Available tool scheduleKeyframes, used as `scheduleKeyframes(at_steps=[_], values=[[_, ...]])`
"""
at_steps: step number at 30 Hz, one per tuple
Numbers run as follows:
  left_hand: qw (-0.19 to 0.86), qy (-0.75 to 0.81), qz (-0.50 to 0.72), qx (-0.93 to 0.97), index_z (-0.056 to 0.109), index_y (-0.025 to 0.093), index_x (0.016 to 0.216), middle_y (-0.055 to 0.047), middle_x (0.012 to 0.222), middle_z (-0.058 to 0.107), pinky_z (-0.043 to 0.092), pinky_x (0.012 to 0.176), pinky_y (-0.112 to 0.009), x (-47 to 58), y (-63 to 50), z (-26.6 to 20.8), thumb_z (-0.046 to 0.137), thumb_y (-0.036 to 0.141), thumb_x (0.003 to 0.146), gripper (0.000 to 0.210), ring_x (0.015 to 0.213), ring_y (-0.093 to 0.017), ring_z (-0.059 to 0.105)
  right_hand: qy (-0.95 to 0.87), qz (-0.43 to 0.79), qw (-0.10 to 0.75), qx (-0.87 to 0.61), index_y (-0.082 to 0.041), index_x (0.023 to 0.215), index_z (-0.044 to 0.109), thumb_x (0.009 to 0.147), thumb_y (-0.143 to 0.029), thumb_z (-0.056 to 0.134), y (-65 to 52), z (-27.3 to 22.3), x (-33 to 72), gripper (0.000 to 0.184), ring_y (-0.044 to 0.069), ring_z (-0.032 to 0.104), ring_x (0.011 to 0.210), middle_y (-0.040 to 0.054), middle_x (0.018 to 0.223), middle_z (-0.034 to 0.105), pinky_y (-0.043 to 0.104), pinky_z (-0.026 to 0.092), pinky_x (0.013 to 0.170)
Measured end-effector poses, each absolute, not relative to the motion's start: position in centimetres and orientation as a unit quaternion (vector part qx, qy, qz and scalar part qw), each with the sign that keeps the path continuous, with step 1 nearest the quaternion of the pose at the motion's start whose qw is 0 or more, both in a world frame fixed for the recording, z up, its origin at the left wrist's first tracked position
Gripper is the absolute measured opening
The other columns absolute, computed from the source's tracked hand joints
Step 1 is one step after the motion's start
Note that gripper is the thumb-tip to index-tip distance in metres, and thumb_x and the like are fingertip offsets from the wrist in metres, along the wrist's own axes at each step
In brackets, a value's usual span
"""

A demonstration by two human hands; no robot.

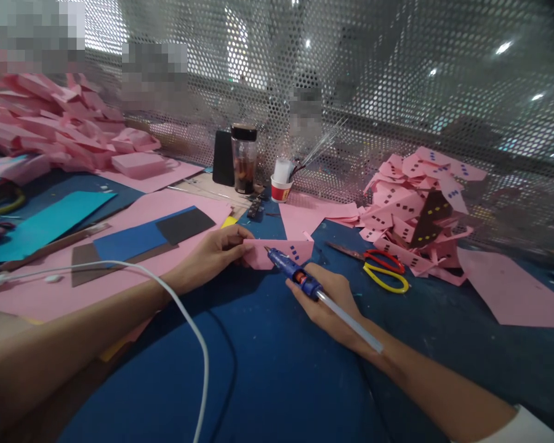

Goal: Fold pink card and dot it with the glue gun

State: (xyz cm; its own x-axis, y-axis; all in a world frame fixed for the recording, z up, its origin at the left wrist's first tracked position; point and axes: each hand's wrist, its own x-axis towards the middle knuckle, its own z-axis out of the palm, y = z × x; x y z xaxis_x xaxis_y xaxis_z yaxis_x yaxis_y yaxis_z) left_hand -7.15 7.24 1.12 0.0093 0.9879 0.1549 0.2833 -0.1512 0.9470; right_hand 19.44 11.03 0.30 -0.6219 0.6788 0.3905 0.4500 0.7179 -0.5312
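Occupying frame centre, the pink paper (281,247) is pinched at its left end by the left hand (224,251), presumably leaving its face clear for the glue gun (300,278) clamped in the right hand (335,285). Scissors (367,254) lie on the desk (281,381), right of centre.

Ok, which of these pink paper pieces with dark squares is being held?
The pink piece pinched in the left hand, at the nozzle of the blue hot glue gun; the other marked pieces lie heaped on the right, near the scissors.
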Motion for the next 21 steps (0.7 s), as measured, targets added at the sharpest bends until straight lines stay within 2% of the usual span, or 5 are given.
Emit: scheduleKeyframes(at_steps=[5,8,14,21], values=[[0.366,0.535,0.467,0.602,0.063,0.018,0.098,0.000,0.077,0.067,0.049,0.062,-0.024,-7.3,7.3,1.1,0.064,0.044,0.092,0.027,0.065,-0.013,0.061,-0.856,0.236,0.318,-0.331,-0.021,0.070,0.045,0.092,-0.038,0.061,10.8,0.7,19.4,0.033,0.012,0.048,0.059,-0.0027,0.068,0.055,0.025,0.036,0.057],[0.342,0.552,0.475,0.593,0.063,0.018,0.098,0.001,0.074,0.067,0.048,0.061,-0.023,-7.2,7.3,1.2,0.065,0.041,0.091,0.024,0.064,-0.012,0.061,-0.846,0.246,0.326,-0.342,-0.021,0.071,0.050,0.094,-0.044,0.059,10.8,0.9,19.5,0.034,0.012,0.049,0.059,-0.0027,0.066,0.055,0.026,0.037,0.057],[0.301,0.590,0.523,0.536,0.063,0.018,0.099,0.000,0.075,0.070,0.047,0.062,-0.024,-7.5,7.4,1.2,0.068,0.037,0.087,0.022,0.065,-0.014,0.065,-0.818,0.266,0.341,-0.379,-0.020,0.068,0.055,0.091,-0.049,0.063,11.1,1.0,19.8,0.038,0.012,0.051,0.055,-0.0023,0.061,0.057,0.025,0.041,0.055],[0.283,0.597,0.578,0.479,0.066,0.016,0.100,0.001,0.072,0.068,0.046,0.061,-0.023,-7.8,7.7,1.3,0.071,0.029,0.082,0.022,0.062,-0.012,0.063,-0.820,0.270,0.302,-0.406,-0.021,0.084,0.068,0.093,-0.055,0.059,11.9,0.8,20.7,0.037,0.019,0.063,0.069,0.0023,0.074,0.069,0.030,0.046,0.067]])
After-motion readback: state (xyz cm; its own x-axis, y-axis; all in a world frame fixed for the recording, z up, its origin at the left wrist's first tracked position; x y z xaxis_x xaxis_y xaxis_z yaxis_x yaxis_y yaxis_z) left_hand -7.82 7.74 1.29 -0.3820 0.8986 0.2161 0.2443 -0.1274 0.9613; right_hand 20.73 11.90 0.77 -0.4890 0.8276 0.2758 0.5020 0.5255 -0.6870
